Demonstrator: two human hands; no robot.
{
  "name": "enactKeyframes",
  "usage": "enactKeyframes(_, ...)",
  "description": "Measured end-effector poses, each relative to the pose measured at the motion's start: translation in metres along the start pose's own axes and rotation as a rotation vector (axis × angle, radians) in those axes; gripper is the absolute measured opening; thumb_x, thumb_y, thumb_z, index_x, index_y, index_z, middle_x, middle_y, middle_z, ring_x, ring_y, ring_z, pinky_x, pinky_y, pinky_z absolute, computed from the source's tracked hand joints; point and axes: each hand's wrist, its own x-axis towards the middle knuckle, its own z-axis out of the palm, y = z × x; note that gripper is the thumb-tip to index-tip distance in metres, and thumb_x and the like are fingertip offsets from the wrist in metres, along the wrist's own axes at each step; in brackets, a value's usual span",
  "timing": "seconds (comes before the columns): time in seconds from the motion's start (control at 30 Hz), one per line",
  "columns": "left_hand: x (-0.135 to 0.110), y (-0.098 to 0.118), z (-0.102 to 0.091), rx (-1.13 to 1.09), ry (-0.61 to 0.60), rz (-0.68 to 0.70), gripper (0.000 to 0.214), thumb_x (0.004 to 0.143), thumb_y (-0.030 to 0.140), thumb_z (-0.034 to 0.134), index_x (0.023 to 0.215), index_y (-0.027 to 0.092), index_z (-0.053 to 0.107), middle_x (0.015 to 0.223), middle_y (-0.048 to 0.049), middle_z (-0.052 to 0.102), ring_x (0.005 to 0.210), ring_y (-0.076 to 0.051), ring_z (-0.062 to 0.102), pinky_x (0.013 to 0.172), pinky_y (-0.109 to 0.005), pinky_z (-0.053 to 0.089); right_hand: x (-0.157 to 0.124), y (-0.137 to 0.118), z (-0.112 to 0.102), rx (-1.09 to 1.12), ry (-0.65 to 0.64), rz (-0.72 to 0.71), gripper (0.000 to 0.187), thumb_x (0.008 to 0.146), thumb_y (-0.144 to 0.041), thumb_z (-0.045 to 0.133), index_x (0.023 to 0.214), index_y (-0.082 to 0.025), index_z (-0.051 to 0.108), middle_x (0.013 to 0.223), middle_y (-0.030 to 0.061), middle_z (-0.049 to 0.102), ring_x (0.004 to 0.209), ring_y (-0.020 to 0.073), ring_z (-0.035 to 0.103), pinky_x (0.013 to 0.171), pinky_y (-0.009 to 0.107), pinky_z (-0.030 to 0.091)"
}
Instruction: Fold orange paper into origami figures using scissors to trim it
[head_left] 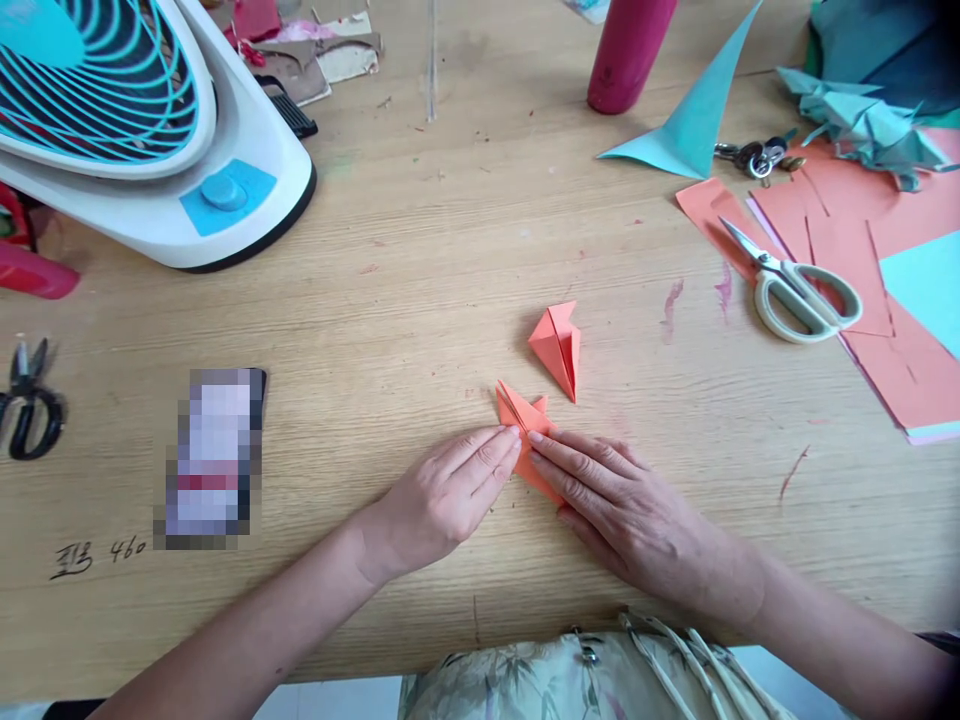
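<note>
A folded piece of orange paper [539,478] lies on the table between my two hands, its pointed tip aimed away from me. My left hand [457,480] has its fingertips pressed together on the paper's left side, near the centre crease. From the right, the fingers of my right hand [615,500] press on the paper close to that crease, with the thumb low by its edge. The lower part of the piece is partly covered by my fingers. Just beyond it sits a second folded orange paper piece [556,345], which neither hand touches.
White-handled scissors [799,290] rest on orange sheets [900,370] at right. Behind are a folded teal paper [694,120], keys [761,158], a teal paper model [870,125] and a magenta bottle [626,55]. A fan [247,180], phone [214,450] and black-handled scissors [30,405] occupy the left.
</note>
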Motion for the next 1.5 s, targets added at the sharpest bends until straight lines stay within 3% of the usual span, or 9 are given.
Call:
enactKeyframes(0.1,-0.002,0.001,-0.002,0.035,-0.053,0.009,0.039,0.099,0.006,0.048,0.138,0.001,0.052,0.139,-0.0192,0.063,0.13,-0.026,0.06,0.111,-0.039,0.052,-0.001,0.001,-0.001,-0.029,-0.007,0.01,0.054,0.101,-0.017,0.045,0.154,-0.011,0.038,0.158,0.0136,0.044,0.147,0.0332,0.036,0.109,0.054,0.045)
enactKeyframes(0.3,0.0,0.002,-0.004,0.063,-0.127,-0.03,0.043,0.1,0.016,0.054,0.142,0.007,0.052,0.15,-0.0123,0.054,0.134,-0.026,0.056,0.11,-0.04,0.051,0.001,0.001,-0.005,-0.036,0.001,0.006,0.055,0.101,-0.019,0.048,0.154,-0.008,0.038,0.156,0.015,0.046,0.145,0.0314,0.04,0.111,0.052,0.043)
enactKeyframes(0.53,-0.005,0.0,-0.004,-0.022,-0.245,-0.067,0.065,0.098,0.039,0.06,0.153,0.012,0.037,0.161,-0.011,0.04,0.152,-0.025,0.03,0.126,-0.042,0.023,0.005,0.001,-0.007,0.021,0.03,0.034,0.059,0.101,-0.021,0.048,0.157,-0.01,0.034,0.155,0.0175,0.046,0.143,0.0291,0.045,0.111,0.049,0.045)
enactKeyframes(0.83,-0.007,-0.007,-0.003,-0.04,-0.337,-0.047,0.08,0.096,0.056,0.055,0.157,0.011,0.029,0.166,-0.0106,0.028,0.155,-0.026,0.021,0.128,-0.045,0.013,0.002,0.003,-0.005,-0.011,-0.005,0.015,0.056,0.104,-0.024,0.045,0.157,-0.013,0.032,0.161,0.0148,0.038,0.147,0.0288,0.039,0.112,0.05,0.042)
enactKeyframes(0.93,-0.007,-0.005,-0.002,-0.033,-0.329,-0.064,0.082,0.096,0.058,0.053,0.158,0.01,0.027,0.167,-0.0101,0.026,0.156,-0.026,0.018,0.128,-0.044,0.012,0.001,0.004,-0.003,-0.03,-0.005,0.01,0.054,0.104,-0.025,0.045,0.155,-0.011,0.036,0.161,0.0151,0.037,0.147,0.0287,0.038,0.112,0.05,0.042)
enactKeyframes(1.1,-0.004,-0.001,-0.001,-0.006,-0.328,-0.061,0.09,0.093,0.063,0.053,0.157,0.006,0.027,0.167,-0.017,0.022,0.157,-0.03,0.014,0.127,-0.049,0.012,0.002,0.003,-0.003,-0.051,0.009,-0.006,0.048,0.103,-0.024,0.045,0.148,-0.005,0.046,0.158,0.0183,0.042,0.144,0.0308,0.042,0.109,0.051,0.045)
enactKeyframes(1.5,0.0,0.005,0.001,0.043,-0.336,-0.131,0.103,0.086,0.078,0.044,0.157,0.004,0.027,0.166,-0.0242,0.017,0.155,-0.038,0.016,0.124,-0.052,0.018,0.0,0.004,0.001,-0.082,0.006,-0.032,0.049,0.103,-0.024,0.045,0.149,-0.007,0.045,0.158,0.0163,0.042,0.144,0.0322,0.04,0.108,0.052,0.044)
